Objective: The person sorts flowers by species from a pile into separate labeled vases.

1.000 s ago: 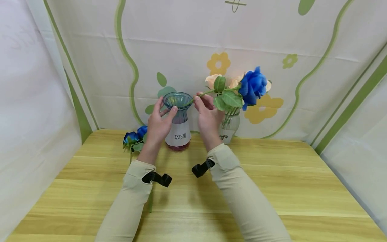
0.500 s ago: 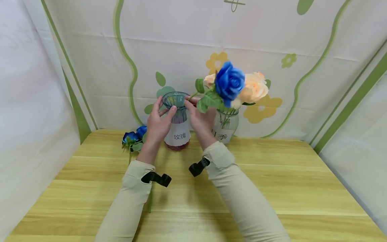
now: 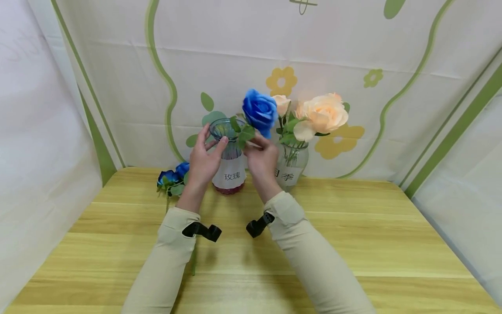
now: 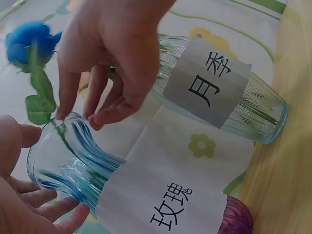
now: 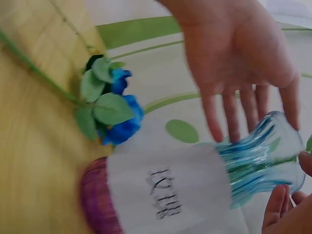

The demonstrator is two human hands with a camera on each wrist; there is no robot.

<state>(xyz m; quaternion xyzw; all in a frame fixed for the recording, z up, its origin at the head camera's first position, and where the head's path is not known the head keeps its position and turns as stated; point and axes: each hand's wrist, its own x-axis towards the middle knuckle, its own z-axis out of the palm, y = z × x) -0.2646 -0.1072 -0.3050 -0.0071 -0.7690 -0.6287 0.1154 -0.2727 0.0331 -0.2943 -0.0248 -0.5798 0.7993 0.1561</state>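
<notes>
- Head view: the blue rose (image 3: 259,110) now stands nearly upright over the mouth of the blue vase (image 3: 228,150), stem in its neck; half a second ago it leaned toward the peach roses (image 3: 323,114), and a second ago it lay almost level, bloom far right.
- Head view: the right hand (image 3: 260,158) has shifted left and pinches the stem just under the leaves, fingers curled. The left hand (image 3: 205,159) stays at the vase rim, thumb and fingers curved about it.
- Head view: white label on the blue vase reads 玫瑰; the clear vase (image 3: 291,162) just beside it shows 季, the first character hidden behind the right hand. More blue roses (image 3: 171,179) lie on the wooden table (image 3: 353,244), left of the left hand.
- Left wrist view: the clear vase's label (image 4: 206,83) reads 月季 in full; the blue vase's label (image 4: 165,202) reads 玫瑰. Right-hand fingertips (image 4: 97,117) pinch above the rim.
- Right wrist view: left-hand fingers (image 5: 234,112) lie straight against the blue vase's flared neck; the label is blurred.
</notes>
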